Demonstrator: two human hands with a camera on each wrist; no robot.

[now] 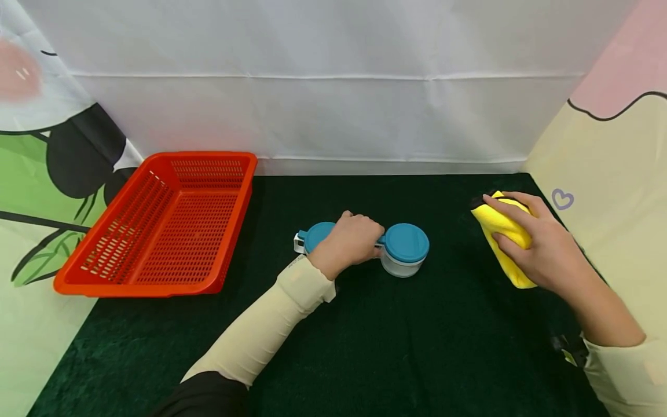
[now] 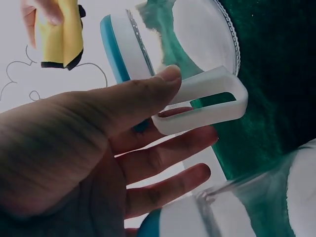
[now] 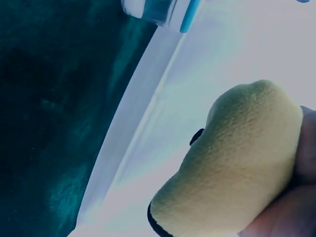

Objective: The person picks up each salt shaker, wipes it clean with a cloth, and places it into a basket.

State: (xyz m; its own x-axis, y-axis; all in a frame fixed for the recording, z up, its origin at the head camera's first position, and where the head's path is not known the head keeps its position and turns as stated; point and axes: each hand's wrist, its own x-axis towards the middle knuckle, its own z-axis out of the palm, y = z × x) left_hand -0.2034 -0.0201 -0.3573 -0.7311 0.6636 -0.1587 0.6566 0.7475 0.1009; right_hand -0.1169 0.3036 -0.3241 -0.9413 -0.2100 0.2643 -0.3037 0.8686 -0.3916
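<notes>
Yellow cloth (image 1: pixel 501 229), black-edged and bunched, is over the right side of the dark green table (image 1: pixel 396 353), held between the thumb and bent fingers of the right hand (image 1: pixel 539 243). Near the middle of the table stand two upright, clear-bodied jars with blue lids. The left hand (image 1: pixel 351 240) reaches in between them, its thumb and forefinger pinching the white handle (image 2: pixel 212 106) of the right-hand jar (image 1: pixel 406 246), while the other fingers spread loosely apart. The left-hand jar (image 1: pixel 319 233) is just beside that hand and partly hidden by it. Off to the left sits a red slotted basket (image 1: pixel 242 197), and beyond the table hangs a creased white backdrop (image 1: pixel 333 116).
</notes>
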